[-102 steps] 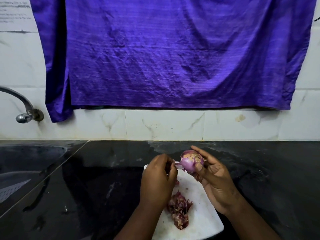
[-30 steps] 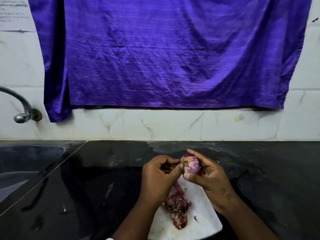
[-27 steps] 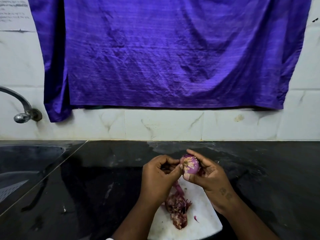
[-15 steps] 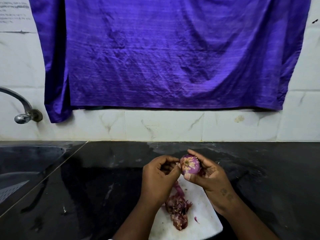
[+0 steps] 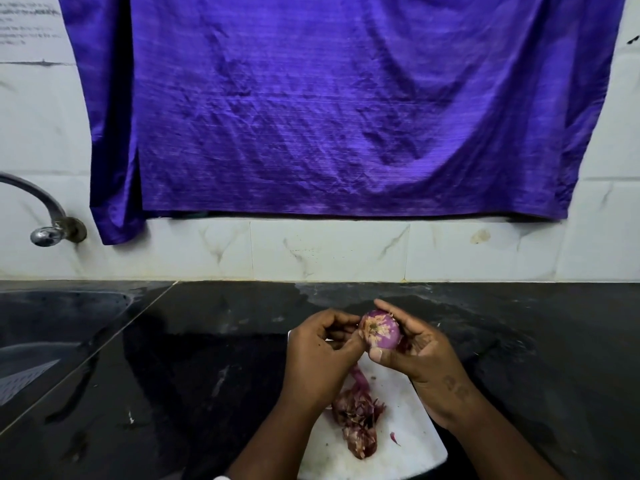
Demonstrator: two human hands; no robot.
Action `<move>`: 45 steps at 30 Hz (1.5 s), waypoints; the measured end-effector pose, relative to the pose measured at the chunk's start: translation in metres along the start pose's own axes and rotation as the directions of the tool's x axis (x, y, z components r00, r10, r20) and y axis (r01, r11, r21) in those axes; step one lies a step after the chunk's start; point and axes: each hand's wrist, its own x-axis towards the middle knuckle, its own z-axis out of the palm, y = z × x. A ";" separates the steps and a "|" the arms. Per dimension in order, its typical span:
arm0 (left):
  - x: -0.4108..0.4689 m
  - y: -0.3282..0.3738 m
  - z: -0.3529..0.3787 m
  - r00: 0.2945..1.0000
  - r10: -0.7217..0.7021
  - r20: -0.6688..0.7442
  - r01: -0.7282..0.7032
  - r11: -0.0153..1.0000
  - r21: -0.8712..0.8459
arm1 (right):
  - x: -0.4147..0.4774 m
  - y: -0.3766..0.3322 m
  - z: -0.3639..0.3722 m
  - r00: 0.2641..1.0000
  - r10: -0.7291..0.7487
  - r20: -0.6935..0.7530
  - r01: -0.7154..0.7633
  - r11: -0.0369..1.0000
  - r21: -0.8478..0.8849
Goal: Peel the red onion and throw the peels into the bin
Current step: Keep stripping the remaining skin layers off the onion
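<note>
Both hands hold the red onion over a black bench: right hand grips, left hand pinches. Peels lie on a white cutting board; purple cloth hangs behind.

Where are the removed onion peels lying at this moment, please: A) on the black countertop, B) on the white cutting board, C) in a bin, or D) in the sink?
B: the pile of onion peels rests on the white cutting board, nearer the camera than the held red onion.
</note>
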 end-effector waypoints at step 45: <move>-0.002 0.003 0.001 0.999 0.042 0.012 -0.042 0.998 0.050 | 0.002 -0.002 -0.003 0.999 0.042 -0.008 -0.041 0.996 0.077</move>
